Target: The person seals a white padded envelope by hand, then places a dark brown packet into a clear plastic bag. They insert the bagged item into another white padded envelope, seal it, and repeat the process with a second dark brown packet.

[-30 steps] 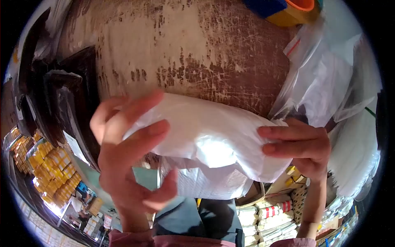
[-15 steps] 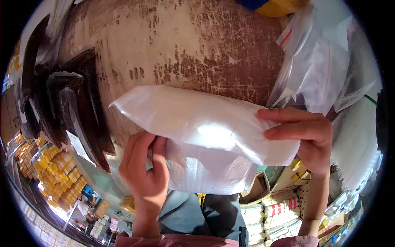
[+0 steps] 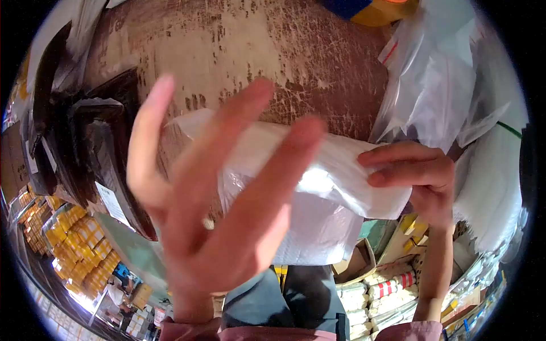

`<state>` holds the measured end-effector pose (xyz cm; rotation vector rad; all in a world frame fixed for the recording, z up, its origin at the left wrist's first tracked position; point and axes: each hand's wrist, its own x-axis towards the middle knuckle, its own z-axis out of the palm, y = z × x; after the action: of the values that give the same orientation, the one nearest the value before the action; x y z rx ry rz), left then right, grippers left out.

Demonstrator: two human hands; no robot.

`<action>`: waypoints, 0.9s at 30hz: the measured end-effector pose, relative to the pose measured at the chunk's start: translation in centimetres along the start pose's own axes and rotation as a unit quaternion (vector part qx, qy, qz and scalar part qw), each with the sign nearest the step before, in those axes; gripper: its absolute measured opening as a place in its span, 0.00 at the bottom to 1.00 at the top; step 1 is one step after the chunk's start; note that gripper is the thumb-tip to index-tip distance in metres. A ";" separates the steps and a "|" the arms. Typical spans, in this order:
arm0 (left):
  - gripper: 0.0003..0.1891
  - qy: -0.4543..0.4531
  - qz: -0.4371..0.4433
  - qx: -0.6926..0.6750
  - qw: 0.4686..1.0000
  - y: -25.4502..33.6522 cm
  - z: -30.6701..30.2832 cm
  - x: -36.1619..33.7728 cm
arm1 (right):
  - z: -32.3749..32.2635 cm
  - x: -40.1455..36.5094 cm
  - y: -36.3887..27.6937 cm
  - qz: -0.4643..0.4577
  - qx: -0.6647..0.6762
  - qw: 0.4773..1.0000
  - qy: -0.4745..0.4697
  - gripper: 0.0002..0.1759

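Observation:
A white plastic packet [image 3: 327, 236] lies at the worn table's near edge, its upper part folded over and shiny. My right hand [image 3: 412, 176] grips the packet's right end between thumb and fingers. Raised close to the camera, my left hand [image 3: 222, 216] spreads its fingers, slightly blurred, and covers the packet's left part. Nothing shows in the left hand, and whether it touches the plastic cannot be made out.
Dark items in clear wrap [image 3: 108, 153] lie on the table's left side. Clear zip bags [image 3: 426, 91] and a white plastic stack [image 3: 492, 182] are at the right. Yellow packages [image 3: 85, 241] stand lower left; below right are white rolled bundles [image 3: 392, 290] and an open cardboard box [image 3: 358, 258].
My left hand has let go of the packet's near left edge, opened, and risen towards the camera. My right hand keeps its hold, nearly unmoved.

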<state>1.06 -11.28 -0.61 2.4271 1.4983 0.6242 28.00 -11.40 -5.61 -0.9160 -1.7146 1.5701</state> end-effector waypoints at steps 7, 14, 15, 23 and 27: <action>0.16 -0.110 0.098 -0.053 0.988 -0.5 -0.1 0.8 | -0.1 -0.2 0.6 0.003 0.019 1.000 -0.004 0.17; 0.10 -0.130 0.081 -0.085 0.985 0.6 -0.1 0.2 | -0.4 -0.5 1.2 -0.005 0.044 0.999 -0.007 0.22; 0.09 -0.146 0.083 -0.098 0.981 0.8 -0.3 0.2 | -0.4 -0.5 1.3 -0.006 0.044 0.999 -0.008 0.23; 0.17 -0.073 0.086 -0.116 0.987 1.3 -0.6 0.7 | -0.3 -0.2 1.9 -0.053 0.080 0.995 -0.004 0.18; 0.24 -0.174 0.143 0.027 0.974 0.4 -0.8 2.5 | -0.4 -0.1 1.8 -0.051 0.086 0.995 -0.009 0.16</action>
<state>1.96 -9.29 0.84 2.6462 1.0517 0.1869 28.53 -11.13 -7.40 -0.7192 -1.5854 1.6325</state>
